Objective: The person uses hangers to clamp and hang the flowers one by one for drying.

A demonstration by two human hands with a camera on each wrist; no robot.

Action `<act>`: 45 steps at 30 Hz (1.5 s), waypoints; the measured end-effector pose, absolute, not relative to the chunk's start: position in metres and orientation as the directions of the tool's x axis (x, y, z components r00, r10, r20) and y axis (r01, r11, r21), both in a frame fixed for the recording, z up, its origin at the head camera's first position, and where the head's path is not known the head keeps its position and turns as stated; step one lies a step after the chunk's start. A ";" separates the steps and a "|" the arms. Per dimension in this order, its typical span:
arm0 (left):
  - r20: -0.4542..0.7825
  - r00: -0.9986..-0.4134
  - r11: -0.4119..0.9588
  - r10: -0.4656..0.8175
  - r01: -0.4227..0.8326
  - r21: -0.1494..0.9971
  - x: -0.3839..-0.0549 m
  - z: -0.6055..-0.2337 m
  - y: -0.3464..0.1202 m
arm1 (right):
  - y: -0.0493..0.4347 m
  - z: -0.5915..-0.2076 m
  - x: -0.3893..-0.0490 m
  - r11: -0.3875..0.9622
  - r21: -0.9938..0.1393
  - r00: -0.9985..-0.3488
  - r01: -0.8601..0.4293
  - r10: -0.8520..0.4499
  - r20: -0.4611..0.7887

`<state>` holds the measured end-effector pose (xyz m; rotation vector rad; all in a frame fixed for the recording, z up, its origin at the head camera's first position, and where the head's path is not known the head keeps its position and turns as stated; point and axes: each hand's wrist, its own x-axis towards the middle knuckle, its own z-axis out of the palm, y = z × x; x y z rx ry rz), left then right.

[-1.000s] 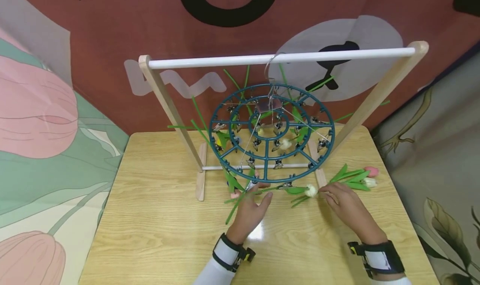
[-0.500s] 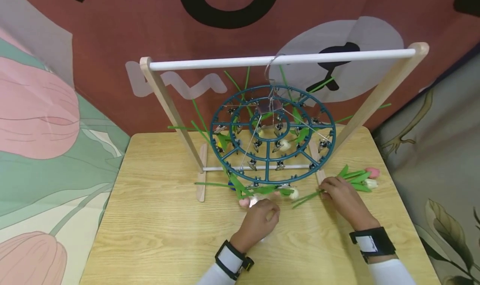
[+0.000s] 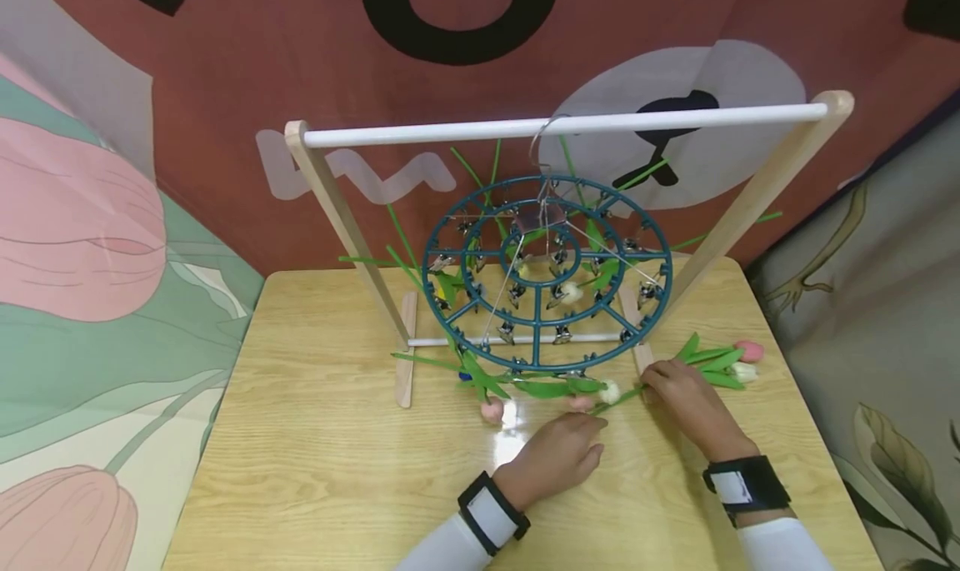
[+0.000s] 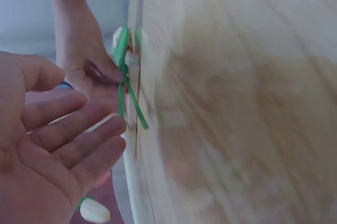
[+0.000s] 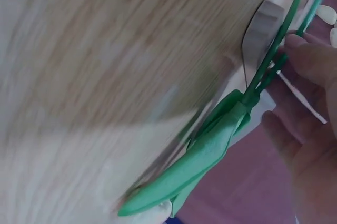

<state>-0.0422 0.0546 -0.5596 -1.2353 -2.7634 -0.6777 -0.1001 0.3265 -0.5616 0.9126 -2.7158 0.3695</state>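
My right hand (image 3: 686, 408) pinches the green stems of two artificial tulips (image 3: 716, 361), one pink and one white, low over the table's right side. In the right wrist view the stems (image 5: 271, 50) run between thumb and fingers, with the folded leaves (image 5: 200, 161) below. My left hand (image 3: 551, 463) is to the left of those stem ends, holding nothing; its fingers (image 4: 89, 148) are spread and nearly straight. Just beyond it, pink tulips (image 3: 492, 410) and a white tulip (image 3: 610, 392) hang head down from the front of a round teal clip hanger (image 3: 537, 350).
The hanger hooks onto the white bar (image 3: 420, 132) of a wooden stand (image 3: 757, 196) on the table (image 3: 315, 438). More tulips hang in its clips, their stems (image 3: 401, 233) sticking out at the back and left. A printed cloth (image 3: 247, 71) stands behind.
My left hand has left the hanger's front edge and moved right and nearer to me, toward the stem ends. The front tulips have swung. My right hand has shifted slightly right onto the stems.
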 end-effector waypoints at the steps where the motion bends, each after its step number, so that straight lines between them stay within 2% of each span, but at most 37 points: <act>1: 0.215 -0.680 0.591 0.701 0.722 0.359 -0.042 -0.558 0.057 | 0.327 -0.561 -0.100 0.772 -0.144 -0.769 -0.619 -0.559 0.311; 8: 0.308 -0.667 0.656 0.678 0.738 0.156 -0.043 -0.550 0.071 | 0.327 -0.551 -0.097 0.765 -0.058 -0.742 -0.641 -0.598 0.305; 12: 0.320 -0.670 0.673 0.669 0.730 0.121 -0.044 -0.546 0.077 | 0.320 -0.544 -0.094 0.743 -0.026 -0.704 -0.669 -0.622 0.342; 16: 0.302 -0.697 0.701 0.650 0.703 0.115 -0.044 -0.546 0.083 | 0.309 -0.538 -0.089 0.717 -0.012 -0.672 -0.697 -0.646 0.362; 23: 0.210 -0.780 0.746 0.589 0.625 0.232 -0.048 -0.542 0.088 | 0.295 -0.530 -0.082 0.710 0.001 -0.669 -0.704 -0.665 0.332; 29: 0.188 -0.811 0.734 0.553 0.582 0.350 -0.055 -0.544 0.091 | 0.292 -0.527 -0.081 0.700 0.015 -0.652 -0.714 -0.674 0.348; 37: 0.222 -0.825 0.654 0.520 0.552 0.517 -0.054 -0.540 0.078 | 0.301 -0.519 -0.080 0.734 -0.021 -0.679 -0.679 -0.617 0.398; 41: 0.302 -0.804 0.617 0.513 0.589 0.521 -0.050 -0.542 0.069 | 0.313 -0.516 -0.081 0.762 -0.055 -0.709 -0.645 -0.570 0.415; 45: 0.327 -0.796 0.602 0.509 0.601 0.526 -0.047 -0.540 0.058 | 0.321 -0.514 -0.080 0.781 -0.059 -0.732 -0.622 -0.554 0.396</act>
